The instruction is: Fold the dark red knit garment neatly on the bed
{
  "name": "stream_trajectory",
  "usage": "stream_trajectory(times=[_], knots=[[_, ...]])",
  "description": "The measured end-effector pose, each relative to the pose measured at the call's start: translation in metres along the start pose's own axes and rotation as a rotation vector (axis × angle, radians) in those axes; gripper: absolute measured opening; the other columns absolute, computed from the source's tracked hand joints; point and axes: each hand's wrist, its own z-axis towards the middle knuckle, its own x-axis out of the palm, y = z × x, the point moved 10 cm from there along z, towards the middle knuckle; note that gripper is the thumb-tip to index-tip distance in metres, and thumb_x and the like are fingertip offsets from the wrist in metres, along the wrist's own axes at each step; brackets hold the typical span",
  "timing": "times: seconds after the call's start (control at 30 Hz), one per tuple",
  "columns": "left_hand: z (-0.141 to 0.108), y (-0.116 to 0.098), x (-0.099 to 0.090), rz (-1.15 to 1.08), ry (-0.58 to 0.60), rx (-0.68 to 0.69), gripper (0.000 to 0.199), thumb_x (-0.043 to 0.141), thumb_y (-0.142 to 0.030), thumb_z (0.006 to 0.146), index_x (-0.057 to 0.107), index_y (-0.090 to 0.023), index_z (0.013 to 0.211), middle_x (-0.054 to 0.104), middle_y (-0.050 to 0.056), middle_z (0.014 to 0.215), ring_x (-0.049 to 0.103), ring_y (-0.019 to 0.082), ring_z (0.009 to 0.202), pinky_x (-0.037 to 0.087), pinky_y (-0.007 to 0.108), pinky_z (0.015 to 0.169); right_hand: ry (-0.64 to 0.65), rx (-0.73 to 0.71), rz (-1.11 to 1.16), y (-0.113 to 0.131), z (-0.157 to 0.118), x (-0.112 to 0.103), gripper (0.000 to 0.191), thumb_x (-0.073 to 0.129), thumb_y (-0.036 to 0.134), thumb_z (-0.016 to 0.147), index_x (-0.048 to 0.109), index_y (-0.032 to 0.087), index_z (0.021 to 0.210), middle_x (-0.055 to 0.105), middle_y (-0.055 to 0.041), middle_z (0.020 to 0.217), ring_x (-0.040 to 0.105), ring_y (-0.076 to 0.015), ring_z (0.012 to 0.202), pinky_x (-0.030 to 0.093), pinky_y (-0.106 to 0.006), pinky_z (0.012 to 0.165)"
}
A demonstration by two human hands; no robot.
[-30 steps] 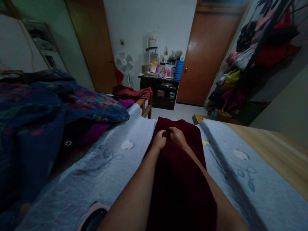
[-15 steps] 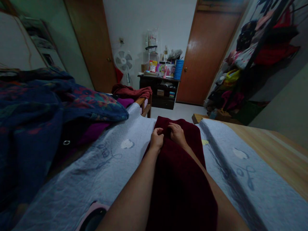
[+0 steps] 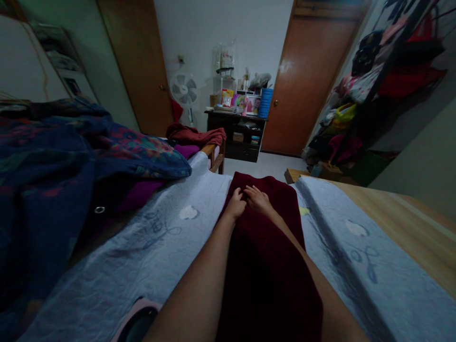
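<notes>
Across the bed [image 3: 185, 247] lies the dark red cloth [image 3: 263, 266], and a sideways pull could skew it! Left hand [image 3: 236, 204] and right hand [image 3: 259, 200] nearly meet on it; whether they're gripping, can't tell, and loose fingertips could let a fold slip.

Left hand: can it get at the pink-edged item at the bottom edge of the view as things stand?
Probably yes: the left hand would have to draw back from the dark red cloth, but nothing visible covers the pink-edged item except the left forearm's edge.
</notes>
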Motion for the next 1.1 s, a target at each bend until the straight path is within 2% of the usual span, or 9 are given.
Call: stream_trajectory(times=[0.17, 0.33, 0.43, 0.53, 0.77, 0.87, 0.97, 1.0, 1.1], knots=[[0.0, -0.003, -0.002, 0.043, -0.013, 0.022, 0.077, 0.045, 0.006, 0.062, 0.037, -0.013, 0.137, 0.051, 0.017, 0.136, 0.052, 0.021, 0.123, 0.046, 0.032, 0.095, 0.118, 0.022, -0.023, 0.0, 0.0, 0.011, 0.052, 0.043, 0.021, 0.088, 0.04, 0.032, 0.138, 0.033, -0.0028, 0.151, 0.027, -0.024, 0.139, 0.031, -0.056, 0.104], [-0.005, -0.019, -0.014, 0.191, -0.064, 0.115, 0.065, 0.049, 0.006, 0.058, 0.055, -0.017, 0.119, 0.055, 0.01, 0.131, 0.05, 0.021, 0.122, 0.038, 0.032, 0.102, 0.146, 0.047, -0.024, 0.002, -0.001, 0.011, 0.054, 0.047, 0.02, 0.085, 0.041, 0.032, 0.137, 0.033, -0.0037, 0.15, 0.026, -0.0248, 0.139, 0.028, -0.057, 0.105], [-0.011, -0.03, -0.016, 0.415, -0.035, 0.183, 0.049, 0.051, 0.005, 0.057, 0.065, -0.02, 0.097, 0.065, 0.006, 0.112, 0.055, 0.022, 0.112, 0.035, 0.035, 0.103, 0.088, 0.063, 0.016, 0.0, -0.002, 0.005, 0.051, 0.048, 0.02, 0.084, 0.046, 0.029, 0.134, 0.038, -0.0049, 0.147, 0.03, -0.0238, 0.138, 0.029, -0.053, 0.106], [-0.014, -0.032, -0.016, 0.504, -0.005, 0.199, 0.04, 0.051, 0.005, 0.057, 0.068, -0.022, 0.081, 0.069, 0.004, 0.1, 0.057, 0.023, 0.106, 0.033, 0.036, 0.104, -0.029, 0.064, 0.098, -0.003, -0.006, -0.006, 0.041, 0.048, 0.018, 0.084, 0.057, 0.022, 0.124, 0.053, -0.0077, 0.136, 0.042, -0.0219, 0.131, 0.034, -0.042, 0.107], [-0.015, -0.03, -0.012, 0.544, 0.015, 0.205, 0.04, 0.05, 0.003, 0.06, 0.071, -0.022, 0.084, 0.067, 0.006, 0.115, 0.053, 0.024, 0.117, 0.028, 0.034, 0.107, -0.124, 0.127, 0.185, -0.018, -0.029, -0.021, 0.038, 0.044, 0.011, 0.082, 0.064, 0.021, 0.113, 0.065, -0.0049, 0.12, 0.058, -0.0164, 0.114, 0.04, -0.029, 0.101], [-0.015, -0.031, -0.01, 0.544, 0.03, 0.194, 0.03, 0.053, -0.003, 0.064, 0.07, -0.022, 0.08, 0.066, 0.006, 0.116, 0.052, 0.024, 0.118, 0.028, 0.034, 0.106, -0.158, 0.198, 0.209, -0.031, -0.046, -0.032, 0.037, 0.045, 0.011, 0.081, 0.066, 0.019, 0.11, 0.067, -0.0062, 0.114, 0.062, -0.0181, 0.106, 0.043, -0.03, 0.097], [-0.017, -0.032, -0.007, 0.546, 0.064, 0.186, 0.012, 0.06, -0.019, 0.07, 0.07, -0.021, 0.078, 0.066, 0.008, 0.115, 0.053, 0.027, 0.117, 0.028, 0.035, 0.106, -0.186, 0.353, 0.342, -0.052, -0.069, -0.041, 0.034, 0.049, 0.014, 0.078, 0.066, 0.016, 0.107, 0.069, -0.0096, 0.108, 0.064, -0.0202, 0.099, 0.047, -0.031, 0.09], [-0.017, -0.032, -0.007, 0.544, 0.075, 0.181, 0.013, 0.063, -0.027, 0.071, 0.07, -0.02, 0.079, 0.066, 0.01, 0.116, 0.052, 0.028, 0.118, 0.028, 0.036, 0.106, -0.185, 0.4, 0.387, -0.058, -0.077, -0.042, 0.03, 0.05, 0.017, 0.079, 0.066, 0.015, 0.104, 0.07, -0.0101, 0.104, 0.065, -0.0205, 0.095, 0.049, -0.03, 0.085], [-0.019, -0.029, -0.006, 0.596, 0.14, 0.13, 0.039, 0.067, -0.043, 0.067, 0.069, -0.018, 0.096, 0.058, 0.013, 0.128, 0.045, 0.032, 0.125, 0.028, 0.037, 0.107, -0.083, 0.467, 0.581, -0.062, -0.094, -0.034, 0.025, 0.052, 0.03, 0.081, 0.068, 0.015, 0.093, 0.072, -0.0084, 0.088, 0.067, -0.0194, 0.078, 0.051, -0.028, 0.068]])
